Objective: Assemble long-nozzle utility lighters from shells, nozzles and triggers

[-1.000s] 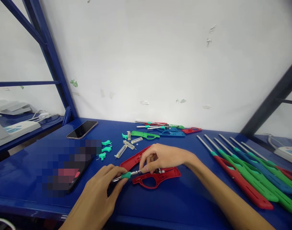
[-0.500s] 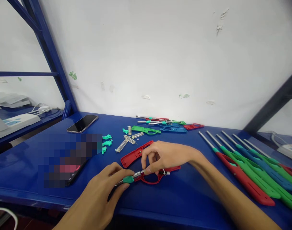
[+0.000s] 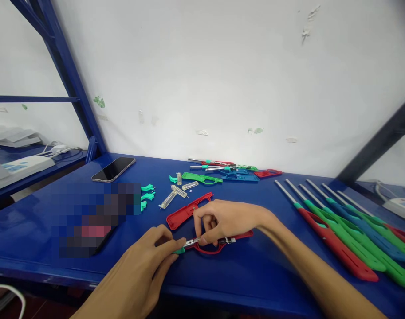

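Observation:
My left hand [image 3: 144, 261] is closed around the metal tube [image 3: 190, 243] of a long-necked lighter, at its teal collar [image 3: 179, 250]; the rest of the tube is hidden by the fingers. Thumb and finger of my right hand [image 3: 227, 220] pinch at the tube's inner end, just above a red handle half [image 3: 210, 252] with a trigger loop. A small black and white part [image 3: 227, 240] sits in that half, partly covered by the right hand. Behind lies a second red handle half [image 3: 182, 215], its inner side up.
Clear fuel tanks [image 3: 169, 200] and teal triggers [image 3: 147, 196] lie behind my left hand. Loose handle halves and tubes, including a green half [image 3: 202, 178], lie near the wall. Several whole lighters [image 3: 335, 243] are at right. A phone [image 3: 114, 169] rests back left.
My left fingers have closed further over the teal collar, so less of it shows. The right hand keeps its pinch and has shifted slightly left. The view has moved a little.

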Motion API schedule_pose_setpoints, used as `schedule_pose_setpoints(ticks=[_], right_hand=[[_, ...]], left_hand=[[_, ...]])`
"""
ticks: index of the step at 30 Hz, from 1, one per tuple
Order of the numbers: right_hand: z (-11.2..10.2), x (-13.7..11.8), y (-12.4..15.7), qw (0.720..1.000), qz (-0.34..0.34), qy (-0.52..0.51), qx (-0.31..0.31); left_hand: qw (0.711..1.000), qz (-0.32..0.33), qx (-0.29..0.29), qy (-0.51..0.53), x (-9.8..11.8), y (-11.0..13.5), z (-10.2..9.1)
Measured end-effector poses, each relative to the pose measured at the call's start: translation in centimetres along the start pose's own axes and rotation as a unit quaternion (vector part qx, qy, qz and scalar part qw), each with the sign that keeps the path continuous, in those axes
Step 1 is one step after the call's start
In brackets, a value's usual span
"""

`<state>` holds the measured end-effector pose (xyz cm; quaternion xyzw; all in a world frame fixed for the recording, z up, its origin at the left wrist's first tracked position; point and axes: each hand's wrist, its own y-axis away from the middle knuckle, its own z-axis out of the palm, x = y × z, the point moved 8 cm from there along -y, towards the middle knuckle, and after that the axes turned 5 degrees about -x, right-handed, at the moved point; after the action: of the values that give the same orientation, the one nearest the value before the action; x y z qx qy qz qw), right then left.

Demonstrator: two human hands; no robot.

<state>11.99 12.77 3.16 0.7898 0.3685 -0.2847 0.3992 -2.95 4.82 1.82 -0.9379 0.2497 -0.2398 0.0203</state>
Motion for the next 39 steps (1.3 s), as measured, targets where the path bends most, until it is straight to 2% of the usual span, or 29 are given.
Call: schedule_pose_setpoints(ticks=[6,15,19,25,31,39], right_hand=[[-0.1,0.0,0.1,1.000,0.014,0.002,0.001],[0.0,0.2,0.0,1.000,0.016,0.001,-0.016],[0.1,0.2,0.3,1.000,0.010,-0.007,-0.025],[-0.1,0.8,0.5,1.000,0.026,0.012,-0.005],[0.0,0.5,0.4,0.999,0.025,0.038,0.015],[0.3,0.6,1.1,0.998,0.037,0.033,0.040]], left_hand=[[0.999,0.031,0.007,-0.012,0.5,-0.4,-0.7],[0.999,0.014,-0.041,0.008,0.0,-0.6,-0.2],[0.999,0.010,-0.038,0.010,-0.1,-0.6,-0.2],[1.000,0.004,-0.025,-0.019,-0.6,-0.4,-0.3],[0.998,0.018,-0.049,-0.023,0.2,-0.5,-0.5],[0.999,0.032,-0.029,-0.033,0.3,-0.5,-0.9]])
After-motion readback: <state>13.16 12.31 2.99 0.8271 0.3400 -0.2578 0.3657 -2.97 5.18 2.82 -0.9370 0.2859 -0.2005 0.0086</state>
